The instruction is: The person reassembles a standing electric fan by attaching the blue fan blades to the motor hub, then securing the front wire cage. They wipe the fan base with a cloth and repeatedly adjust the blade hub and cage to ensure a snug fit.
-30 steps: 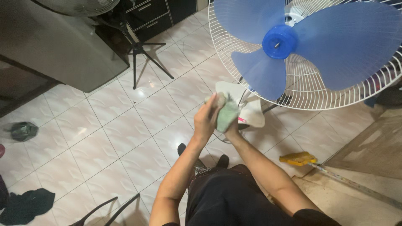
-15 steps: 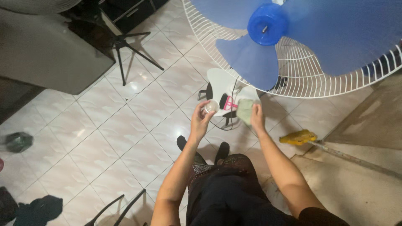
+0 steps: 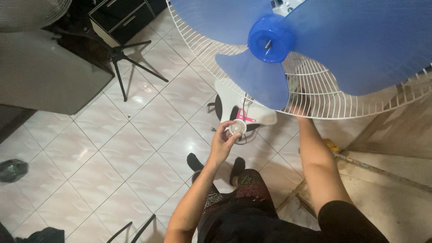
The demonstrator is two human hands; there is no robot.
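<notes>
Tiled floor (image 3: 135, 148) | left hand (image 3: 223, 141) pinches round cap (image 3: 237, 128) | right hand (image 3: 300, 107) behind fan grille (image 3: 324, 96), grip unclear

Bare forearms, a black short sleeve (image 3: 346, 220), dark patterned shorts (image 3: 245, 198) and black socks (image 3: 194, 161).

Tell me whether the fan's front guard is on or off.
Off: the blue blades are bare, with only the rear white grille behind them.

i've got the left hand (image 3: 221, 143) holding a small round cap (image 3: 237, 128) just in front of the fan base (image 3: 245, 108), below the blade (image 3: 256, 76). right hand (image 3: 300, 107) is up behind the wire grille (image 3: 324, 96), right of the base. tripod (image 3: 121, 56) sits far left by the cabinet (image 3: 49, 72).
</notes>
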